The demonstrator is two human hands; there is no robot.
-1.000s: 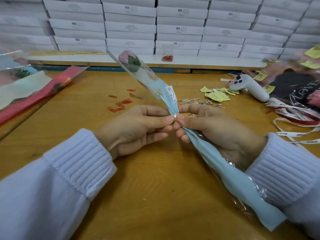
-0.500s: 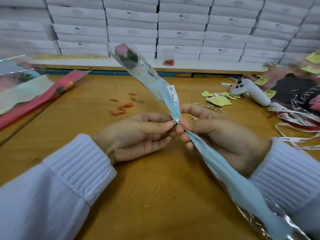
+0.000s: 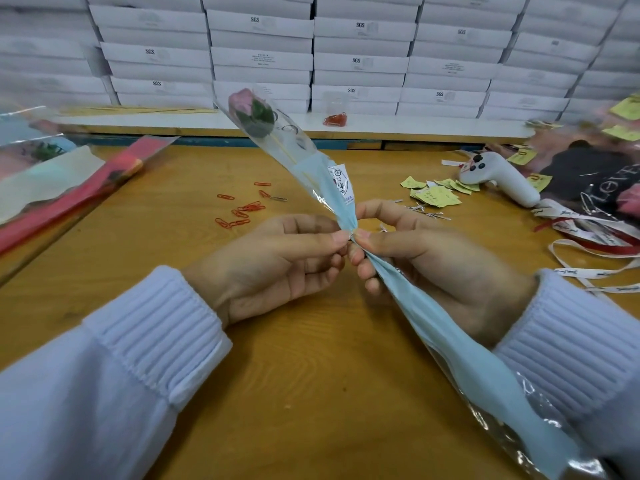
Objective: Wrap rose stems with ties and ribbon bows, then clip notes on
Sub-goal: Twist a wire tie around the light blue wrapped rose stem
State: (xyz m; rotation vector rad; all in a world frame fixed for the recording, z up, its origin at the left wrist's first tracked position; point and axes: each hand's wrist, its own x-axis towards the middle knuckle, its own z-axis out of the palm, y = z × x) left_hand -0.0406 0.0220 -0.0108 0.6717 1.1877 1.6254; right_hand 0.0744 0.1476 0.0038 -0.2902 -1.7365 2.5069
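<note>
Here the clear cellophane sleeve (image 3: 332, 188), lined in pale blue, holds a single pink rose (image 3: 242, 102) on a thin stem and slants from upper left down past the right forearm to the lower right corner, lifted off the worktop (image 3: 311, 368). The left hand (image 3: 277, 265) and right hand (image 3: 436, 271) meet at the sleeve's gathered neck, thumbs and forefingers pinching it tip to tip where a bit of silver twist tie (image 3: 351, 235) glints; the right hand's lower fingers curl round the sleeve. A small clear bag (image 3: 335, 116) with red clips in it stands on the white ledge (image 3: 433, 128) behind, under stacked white boxes (image 3: 360, 60). Loose red paper clips (image 3: 242, 213) lie beyond the left hand, yellow notes (image 3: 433, 196) and printed ribbons (image 3: 588, 247) to the right. More wrapped roses (image 3: 52, 181) lie along the left edge. Bare wood shows between the forearms.
</note>
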